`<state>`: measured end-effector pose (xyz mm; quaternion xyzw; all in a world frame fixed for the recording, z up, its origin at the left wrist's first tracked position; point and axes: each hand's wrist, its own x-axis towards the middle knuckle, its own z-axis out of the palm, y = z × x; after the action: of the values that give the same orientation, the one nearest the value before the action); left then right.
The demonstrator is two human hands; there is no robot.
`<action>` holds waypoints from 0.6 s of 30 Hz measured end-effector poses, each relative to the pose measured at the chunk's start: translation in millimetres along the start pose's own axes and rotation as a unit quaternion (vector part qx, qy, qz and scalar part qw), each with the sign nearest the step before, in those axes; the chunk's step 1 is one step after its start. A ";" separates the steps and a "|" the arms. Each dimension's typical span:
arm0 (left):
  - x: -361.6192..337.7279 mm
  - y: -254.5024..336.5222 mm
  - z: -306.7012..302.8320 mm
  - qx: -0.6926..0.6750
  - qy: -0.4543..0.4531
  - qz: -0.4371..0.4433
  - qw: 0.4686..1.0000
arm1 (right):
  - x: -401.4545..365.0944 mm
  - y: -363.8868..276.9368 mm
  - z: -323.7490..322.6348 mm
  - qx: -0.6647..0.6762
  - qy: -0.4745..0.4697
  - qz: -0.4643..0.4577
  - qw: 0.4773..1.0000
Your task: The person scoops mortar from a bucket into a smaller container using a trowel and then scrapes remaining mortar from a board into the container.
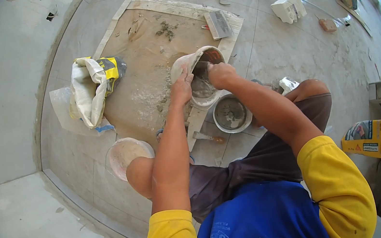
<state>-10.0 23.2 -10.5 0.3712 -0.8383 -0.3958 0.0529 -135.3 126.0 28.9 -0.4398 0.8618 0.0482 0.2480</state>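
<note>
A whitish bucket (183, 66) lies tilted in front of me, its mouth turned toward my right side, with grey wet mix inside. My left hand (182, 87) grips the bucket's near left wall. At the mouth, my right hand (222, 74) is closed, its fingers wrapped round something I cannot make out that reaches inside. Just below stands a second round bucket (232, 113) holding grey mix. A scraper with a wooden handle (208, 137) rests on the floor beside it. Near my left knee is another pale bucket (129, 154).
A dusty brown sheet (141, 43) with pale borders covers the floor ahead, with a flat trowel (218, 24) at its far right corner. An open white and yellow sack (89, 92) stands left. Rightward are a white block (288, 9), a brick (327, 25) and a yellow bag (366, 139).
</note>
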 end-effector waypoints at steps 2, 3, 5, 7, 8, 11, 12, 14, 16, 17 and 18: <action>-1.7 0.1 -0.1 0.010 0.007 0.004 1.000 | -1.7 -4.5 15.3 0.063 0.061 0.082 0.993; 0.5 -0.7 -1.8 0.012 0.008 0.006 1.000 | -7.3 -9.2 29.4 0.064 0.062 0.082 0.993; 3.6 -2.5 -2.1 0.000 -0.008 -0.005 1.000 | -18.5 -17.4 61.4 0.003 0.023 0.088 0.996; 5.0 -1.4 0.9 -0.007 0.003 0.013 1.000 | -32.9 -17.7 36.4 -0.017 -0.001 0.067 0.998; 2.5 -3.5 1.8 -0.012 0.015 0.026 0.999 | -33.8 -11.1 11.9 -0.014 -0.030 0.011 0.999; -2.1 0.8 0.9 0.006 0.022 0.035 0.999 | -13.8 12.9 -23.3 -0.042 -0.050 -0.051 0.997; -2.3 1.0 -0.8 0.004 0.019 0.030 0.999 | -10.4 19.6 -27.6 -0.047 -0.042 -0.047 0.997; -0.8 1.4 -2.1 -0.005 -0.011 -0.013 1.000 | -1.5 34.7 -14.8 -0.011 0.006 -0.017 1.000; 2.5 -4.8 0.9 -0.016 0.001 0.003 1.000 | 2.3 45.3 -13.4 0.025 0.062 0.011 0.998; 2.1 -9.8 2.7 -0.026 0.013 0.018 0.999 | 2.9 50.8 -10.8 0.025 -0.055 0.019 0.998; 1.4 -9.1 0.2 -0.025 0.012 0.013 1.000 | 4.0 55.5 -8.2 0.024 -0.170 0.026 0.985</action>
<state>-5.8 18.7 -17.4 0.3633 -0.8322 -0.4115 0.0777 -183.9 154.3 26.7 -0.3967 0.8189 0.1080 0.4005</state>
